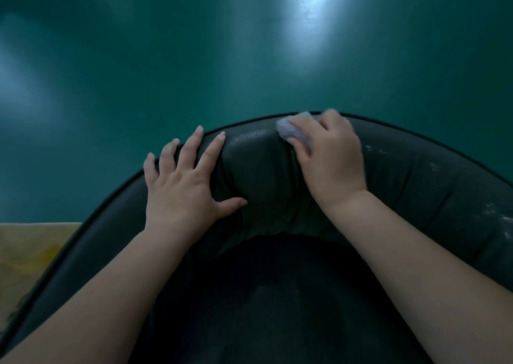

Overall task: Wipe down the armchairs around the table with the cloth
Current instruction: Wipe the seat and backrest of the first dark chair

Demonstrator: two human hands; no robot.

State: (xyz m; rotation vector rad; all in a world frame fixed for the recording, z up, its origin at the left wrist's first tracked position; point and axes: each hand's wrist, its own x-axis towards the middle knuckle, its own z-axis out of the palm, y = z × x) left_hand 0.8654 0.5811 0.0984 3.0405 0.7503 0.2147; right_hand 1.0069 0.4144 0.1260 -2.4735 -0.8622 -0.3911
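— Biggest first? Dark armchair (416, 186), curved backrest sweeping left to right across the near half, long axis running sideways, green floor (166, 58) beyond.
— And the hands?
— Left hand (183, 186) spread flat on the backrest's top, left of the centre bulge, fingers straight, holding nothing. Right hand (330, 155) curled over the cloth (291, 133), pressing it to the far rim just right of centre.
— Still to wipe?
— Probably the right stretch: pale specks (499, 213) lying further right along the same curve, nearer the right hand. Likely a sideways sweep rightward along the rim.
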